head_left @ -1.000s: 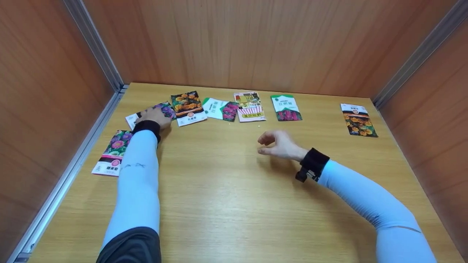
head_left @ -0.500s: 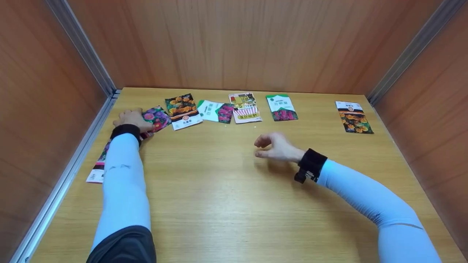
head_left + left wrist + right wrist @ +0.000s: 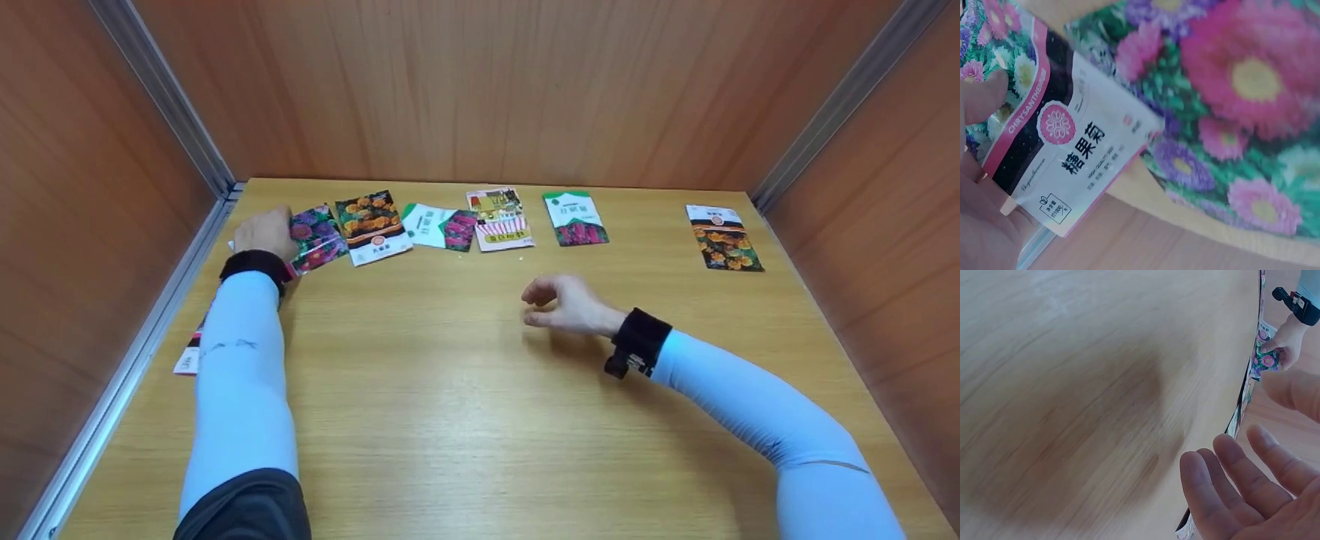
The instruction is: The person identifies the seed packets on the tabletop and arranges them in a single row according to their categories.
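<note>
In the left wrist view, my left hand (image 3: 264,232) pinches a chrysanthemum seed packet (image 3: 1081,143), the thumb lying over its flower picture. Close by is another seed packet (image 3: 1252,73) with big pink and purple flowers, blurred. From above, purple and magenta flower pictures (image 3: 319,229) show just right of the left hand, which hides the rest. The left forearm covers most of a seed packet (image 3: 187,360) whose white end peeks out. My right hand (image 3: 571,304) hovers over the middle of the table, fingers loosely curled, holding nothing.
Along the back of the table (image 3: 450,420) lie an orange-flower packet (image 3: 373,227), a green-and-white packet (image 3: 439,226), a yellow-and-pink packet (image 3: 500,219) and another green-topped packet (image 3: 576,219). One more orange-flower packet (image 3: 724,238) lies far right. Wooden panels (image 3: 465,90) enclose three sides.
My left hand has moved left along the table, and the purple-flower packet it covered now shows to its right with magenta flowers below. My right hand has kept its pose.
</note>
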A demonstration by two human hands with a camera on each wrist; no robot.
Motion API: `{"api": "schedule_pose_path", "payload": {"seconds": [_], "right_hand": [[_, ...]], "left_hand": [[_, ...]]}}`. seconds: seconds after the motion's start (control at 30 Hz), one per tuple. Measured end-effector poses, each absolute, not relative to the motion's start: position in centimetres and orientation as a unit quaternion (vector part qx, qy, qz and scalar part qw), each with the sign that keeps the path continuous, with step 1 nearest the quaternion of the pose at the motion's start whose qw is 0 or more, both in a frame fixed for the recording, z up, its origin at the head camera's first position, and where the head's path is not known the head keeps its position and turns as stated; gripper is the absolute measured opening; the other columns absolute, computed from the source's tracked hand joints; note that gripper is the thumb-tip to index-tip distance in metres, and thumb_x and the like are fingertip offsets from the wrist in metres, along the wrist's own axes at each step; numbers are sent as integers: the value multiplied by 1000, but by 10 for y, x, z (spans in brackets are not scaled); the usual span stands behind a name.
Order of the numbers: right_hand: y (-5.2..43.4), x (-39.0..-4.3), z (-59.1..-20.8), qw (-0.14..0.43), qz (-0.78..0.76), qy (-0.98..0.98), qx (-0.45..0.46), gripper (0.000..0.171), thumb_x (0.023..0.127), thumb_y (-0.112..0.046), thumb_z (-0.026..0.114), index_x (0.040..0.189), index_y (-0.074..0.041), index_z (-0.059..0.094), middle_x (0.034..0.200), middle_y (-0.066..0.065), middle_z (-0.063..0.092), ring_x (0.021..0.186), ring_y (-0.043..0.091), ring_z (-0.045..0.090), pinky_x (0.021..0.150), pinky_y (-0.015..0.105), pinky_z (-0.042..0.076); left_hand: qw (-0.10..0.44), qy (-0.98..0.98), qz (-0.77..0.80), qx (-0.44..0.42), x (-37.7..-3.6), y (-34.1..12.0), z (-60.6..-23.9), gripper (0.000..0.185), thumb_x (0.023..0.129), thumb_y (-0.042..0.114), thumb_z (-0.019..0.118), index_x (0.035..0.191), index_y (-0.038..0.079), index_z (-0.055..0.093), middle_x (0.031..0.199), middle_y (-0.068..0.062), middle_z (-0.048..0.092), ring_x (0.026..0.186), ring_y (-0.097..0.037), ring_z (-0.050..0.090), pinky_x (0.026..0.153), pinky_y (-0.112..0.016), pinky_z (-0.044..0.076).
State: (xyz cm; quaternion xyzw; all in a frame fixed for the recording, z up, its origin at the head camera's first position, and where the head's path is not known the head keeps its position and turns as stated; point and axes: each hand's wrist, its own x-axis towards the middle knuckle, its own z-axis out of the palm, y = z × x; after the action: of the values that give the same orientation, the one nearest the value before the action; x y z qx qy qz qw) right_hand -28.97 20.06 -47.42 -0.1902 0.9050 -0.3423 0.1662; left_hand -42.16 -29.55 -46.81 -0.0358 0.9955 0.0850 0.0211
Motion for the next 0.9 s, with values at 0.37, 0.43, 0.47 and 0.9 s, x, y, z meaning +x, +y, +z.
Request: {"api": "schedule_pose_path", "payload": {"seconds": [0.37, 0.43, 0.47, 0.9], "right_hand": [[190, -289, -478, 153, -362, 894, -216, 40, 83, -26, 77, 115, -4, 66, 111, 13, 70, 101, 26, 67, 92, 43, 53], [188, -289, -478, 152, -361, 894, -218, 40, 83, -27, 77, 114, -4, 66, 111, 12, 70, 101, 25, 67, 91, 42, 53], [187, -289, -478, 153, -361, 893, -219, 40, 83, -27, 77, 114, -5, 66, 111, 12, 70, 101, 25, 67, 91, 42, 53], [153, -295, -466, 168, -346, 895, -228, 42, 83, -27, 77, 118, -6, 64, 117, 13, 67, 102, 25, 65, 89, 39, 53]], "left_hand": [[-16, 990, 137, -25, -407, -308, -433, 53, 83, 7, 59, 135, 4, 50, 124, -27, 59, 103, -43, 55, 89, -60, 44], [-12, 987, 155, -29, -404, -309, -428, 58, 85, 8, 58, 141, 4, 45, 131, -27, 56, 105, -43, 53, 94, -60, 43], [-6, 986, 166, -33, -403, -308, -426, 60, 87, 9, 58, 144, 4, 41, 135, -27, 53, 108, -42, 51, 98, -61, 41], [-11, 953, 298, -50, -385, -300, -429, 43, 97, 14, 52, 138, 2, 42, 132, -24, 51, 116, -37, 45, 102, -55, 39]]}}
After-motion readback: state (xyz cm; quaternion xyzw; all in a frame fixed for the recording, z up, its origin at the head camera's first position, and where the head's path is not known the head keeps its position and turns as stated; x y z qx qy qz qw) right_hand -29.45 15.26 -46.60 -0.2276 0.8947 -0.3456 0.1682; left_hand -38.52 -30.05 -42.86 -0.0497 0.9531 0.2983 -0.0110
